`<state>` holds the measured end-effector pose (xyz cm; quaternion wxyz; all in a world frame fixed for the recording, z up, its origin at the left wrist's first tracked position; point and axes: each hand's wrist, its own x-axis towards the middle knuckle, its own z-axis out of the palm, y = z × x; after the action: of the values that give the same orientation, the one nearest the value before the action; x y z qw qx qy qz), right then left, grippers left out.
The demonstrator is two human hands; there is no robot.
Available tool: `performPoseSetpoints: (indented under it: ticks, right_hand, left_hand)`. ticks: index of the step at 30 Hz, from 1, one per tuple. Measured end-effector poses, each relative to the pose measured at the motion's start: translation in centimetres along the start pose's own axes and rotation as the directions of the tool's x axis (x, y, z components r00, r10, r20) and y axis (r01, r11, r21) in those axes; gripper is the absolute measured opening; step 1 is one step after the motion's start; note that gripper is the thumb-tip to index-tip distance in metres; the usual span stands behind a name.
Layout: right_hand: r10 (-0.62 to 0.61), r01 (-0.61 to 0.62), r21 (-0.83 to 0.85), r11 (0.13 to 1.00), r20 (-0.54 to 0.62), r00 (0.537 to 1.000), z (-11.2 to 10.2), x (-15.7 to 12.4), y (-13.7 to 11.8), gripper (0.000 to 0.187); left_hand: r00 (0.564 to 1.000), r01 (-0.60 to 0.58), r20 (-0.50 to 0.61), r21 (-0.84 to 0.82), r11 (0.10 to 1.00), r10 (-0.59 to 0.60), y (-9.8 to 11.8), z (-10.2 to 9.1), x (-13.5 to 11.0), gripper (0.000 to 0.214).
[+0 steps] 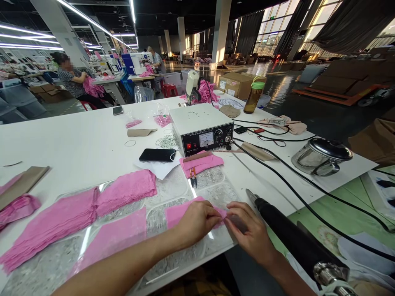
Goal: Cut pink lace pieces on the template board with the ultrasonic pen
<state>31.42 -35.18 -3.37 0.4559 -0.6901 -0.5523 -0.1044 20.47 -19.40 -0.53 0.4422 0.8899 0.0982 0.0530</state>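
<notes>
A pink fabric piece (177, 213) lies on the clear patterned mat near the table's front edge. Its right end is pinched between the fingers of my left hand (197, 220). From the other side, the fingertips of my right hand (251, 232) grip the same end, meeting the left fingertips. Left of it is a flat pink panel (123, 232), partly behind my left forearm. Two piles of cut pink pieces, a long stack (58, 222) and a shorter stack (128, 191), lie beyond. Orange-handled thread snips (193, 176) rest on a folded pink piece (203, 164).
A black ultrasonic handpiece (286, 230) with a metal tip points in from the right, its cable (296, 195) crossing the table. Behind stand a control box (202, 127), a phone (157, 155), a glass mug (321, 156) and a brown bottle (254, 96). Co-workers (72, 80) sit farther back.
</notes>
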Motion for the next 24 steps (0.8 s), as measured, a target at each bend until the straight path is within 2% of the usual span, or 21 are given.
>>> performPoseSetpoints:
  ticks: [5, 9, 17, 24]
  right_hand:
    - [-0.054, 0.053, -0.041, 0.998, -0.022, 0.998, -0.07, -0.30, -0.52, 0.017]
    - [-0.097, 0.098, -0.057, 0.994, 0.017, 0.995, 0.45, -0.17, -0.43, 0.023]
    - [-0.060, 0.066, -0.076, 0.995, 0.071, 0.996, 0.40, -0.98, -0.10, 0.018]
    - [-0.075, 0.078, -0.051, 0.996, 0.058, 0.995, 0.30, -0.73, 0.05, 0.016]
  left_hand:
    - [1.000, 0.006, -0.001, 0.004, 1.000, -0.006, -0.18, 0.25, 0.02, 0.019]
    - [1.000, 0.012, 0.000, 0.000, 1.000, -0.012, -0.12, 0.38, -0.05, 0.018]
    - [0.997, 0.079, -0.021, 0.022, 0.997, -0.079, 0.22, -0.14, 0.20, 0.027]
    - [0.998, 0.063, 0.004, 0.089, 0.994, -0.064, 0.72, -0.06, 0.06, 0.011]
